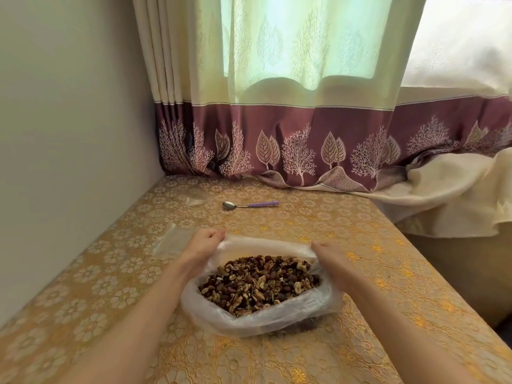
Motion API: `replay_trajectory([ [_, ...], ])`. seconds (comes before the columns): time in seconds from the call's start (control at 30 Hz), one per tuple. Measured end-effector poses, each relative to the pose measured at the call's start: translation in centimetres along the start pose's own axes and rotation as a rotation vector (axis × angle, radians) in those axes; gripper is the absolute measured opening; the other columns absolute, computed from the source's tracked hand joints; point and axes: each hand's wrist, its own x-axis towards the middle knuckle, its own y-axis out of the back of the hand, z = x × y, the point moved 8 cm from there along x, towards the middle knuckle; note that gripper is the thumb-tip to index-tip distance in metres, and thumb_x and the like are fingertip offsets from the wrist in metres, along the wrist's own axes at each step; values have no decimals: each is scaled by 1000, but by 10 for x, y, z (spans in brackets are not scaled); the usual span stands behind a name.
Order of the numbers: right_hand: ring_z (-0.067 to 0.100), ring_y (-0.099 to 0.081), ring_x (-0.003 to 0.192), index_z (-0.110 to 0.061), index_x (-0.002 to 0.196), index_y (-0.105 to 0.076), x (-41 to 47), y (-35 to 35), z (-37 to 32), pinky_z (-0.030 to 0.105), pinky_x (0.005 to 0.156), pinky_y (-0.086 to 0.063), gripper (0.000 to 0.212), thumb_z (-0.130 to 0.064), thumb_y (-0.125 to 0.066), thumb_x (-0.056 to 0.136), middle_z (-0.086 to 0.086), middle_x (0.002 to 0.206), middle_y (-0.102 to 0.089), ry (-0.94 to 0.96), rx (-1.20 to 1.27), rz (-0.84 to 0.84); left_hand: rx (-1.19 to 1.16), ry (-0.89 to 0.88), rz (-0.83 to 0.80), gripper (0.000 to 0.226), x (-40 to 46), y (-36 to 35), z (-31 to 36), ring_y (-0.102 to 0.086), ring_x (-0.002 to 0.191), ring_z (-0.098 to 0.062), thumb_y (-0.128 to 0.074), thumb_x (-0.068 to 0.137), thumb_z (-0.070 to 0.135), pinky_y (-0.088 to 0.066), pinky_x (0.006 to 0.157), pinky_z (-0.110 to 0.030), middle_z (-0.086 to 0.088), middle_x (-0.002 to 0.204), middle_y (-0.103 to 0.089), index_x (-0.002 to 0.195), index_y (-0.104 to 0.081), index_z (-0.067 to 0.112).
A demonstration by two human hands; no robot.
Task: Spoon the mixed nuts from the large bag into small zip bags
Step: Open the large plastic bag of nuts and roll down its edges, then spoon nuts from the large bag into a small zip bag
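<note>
Nuts (259, 284) are filling the large bag (249, 322), which is sitting in the middle of the table (360, 259) directly in front of us, its mouth spread wide so the brown mix of walnut pieces and darker kernels is showing as one heaped layer. We are holding the bag open with both hands: our left hand (201, 243) is pinching the far left part of the clear plastic rim, fingers curled over the edge, and our right hand (328, 257) is gripping the far right part of the rim in the same way, fingers folded down into the plastic.

Small zip bags are lying flat to the left. One zip bag (169, 241) is lying just beside our left wrist, and it is looking empty. Another clear bag (198, 199) is lying farther back near the wall, and we cannot tell whether anything is inside it.

Beyond the large bag, well apart from it, a spoon (249, 205) with a purple handle is lying on the gold floral cloth, bowl pointing left. A curtain (304, 134) is hanging behind the table, its plum hem touching the tabletop.
</note>
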Motion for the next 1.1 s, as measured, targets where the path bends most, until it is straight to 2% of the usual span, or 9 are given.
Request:
replay_trajectory([
  [0.1, 16, -48, 57, 2, 98, -57, 2, -2, 0, 22, 48, -40, 25, -17, -41, 100, 9, 77, -53, -8, -116, -16, 29, 39, -8, 40, -2, -2, -10, -35, 42, -10, -47, 95, 28, -34, 43, -18, 0, 57, -48, 62, -48, 4],
  [0.2, 24, -60, 79, 2, 107, -62, 6, 8, -17, 31, 67, -49, 33, -27, -48, 98, 16, 94, -64, 124, -415, 48, 245, -60, -23, 45, 1, 1, -1, -35, 42, -10, -42, 96, 33, -35, 42, -17, -6, 72, -62, 73, -57, -2],
  [0.27, 17, -58, 86, -4, 109, -64, 10, 12, -32, 28, 69, -47, 40, -38, -49, 96, 11, 109, -66, 220, -506, 92, 354, -165, -8, 35, 4, 14, 11, -52, 59, -14, -38, 98, 31, -47, 56, -21, -6, 90, -66, 90, -65, 9],
  [0.37, 15, -60, 89, -9, 103, -68, 23, 0, -69, 32, 75, -50, 45, -48, -46, 95, 4, 107, -68, 387, -617, 175, 470, -243, 108, 29, 18, 62, 13, -59, 88, -19, -39, 99, 30, -44, 69, -21, -1, 105, -65, 110, -63, 18],
  [0.5, 16, -60, 98, -13, 111, -65, 33, -38, -110, 35, 85, -50, 34, -38, -49, 96, 2, 109, -67, 567, -621, 161, 681, -272, 277, 32, 35, 119, -11, -52, 116, -17, -42, 99, 26, -41, 99, -35, -3, 125, -59, 122, -60, 15],
  [0.67, 18, -62, 95, -16, 120, -60, 49, -94, -138, 38, 83, -52, 30, -29, -47, 97, 1, 113, -66, 703, -682, 35, 865, -193, 238, 44, 37, 131, -49, -29, 138, -21, -35, 98, 39, -23, 114, -46, -3, 147, -37, 138, -43, 22],
  [0.8, 29, -59, 100, -9, 120, -57, 91, -170, -160, 37, 79, -47, 28, -21, -45, 97, 11, 115, -64, 789, -878, -110, 1033, -122, 193, 49, 47, 131, -73, -21, 141, -14, -18, 96, 51, -5, 116, -48, 11, 150, -31, 141, -34, 36],
  [0.97, 31, -50, 119, -13, 142, -38, 134, -233, -174, 39, 94, -44, 46, -19, -45, 97, 13, 133, -52, 797, -1043, -152, 1051, -116, 226, 46, 51, 133, -78, -19, 141, -12, -19, 97, 50, -4, 117, -46, 14, 150, -30, 141, -30, 41],
  [1.1, 27, -49, 122, -15, 144, -36, 155, -269, -187, 38, 98, -46, 47, -18, -44, 97, 11, 140, -47, 872, -1120, -152, 1024, -121, 250, 46, 49, 133, -78, -17, 140, -10, -20, 97, 49, -2, 116, -43, 17, 149, -29, 141, -30, 41],
])
